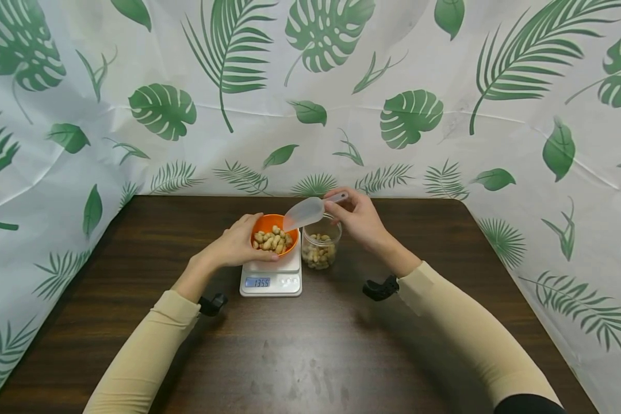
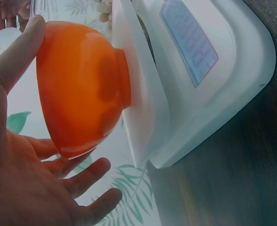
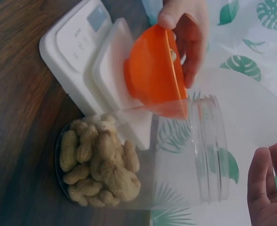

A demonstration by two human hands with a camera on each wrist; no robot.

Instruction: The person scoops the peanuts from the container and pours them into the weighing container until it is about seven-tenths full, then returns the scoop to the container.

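My left hand (image 1: 234, 242) holds an orange bowl (image 2: 79, 89) of peanuts (image 1: 275, 241) at its rim, thumb on the near side and fingers round the far side. The bowl stands on the white platform of a kitchen scale (image 1: 290, 289), whose display (image 1: 257, 282) appears to read 135.5. With my right hand (image 1: 361, 221) I pinch the handle of a translucent scoop (image 1: 305, 213). Its tip overlaps the bowl's right rim in the head view, and no peanuts show in it. Just under the scoop stands a clear jar (image 3: 209, 160), its lower part filled with peanuts (image 3: 103, 165).
A dark wooden table (image 1: 310, 356) carries everything. Behind it hangs a white sheet (image 1: 352, 34) printed with green leaves. The jar stands close against the scale's right side. Black wrist straps (image 1: 380, 288) hang below both wrists.
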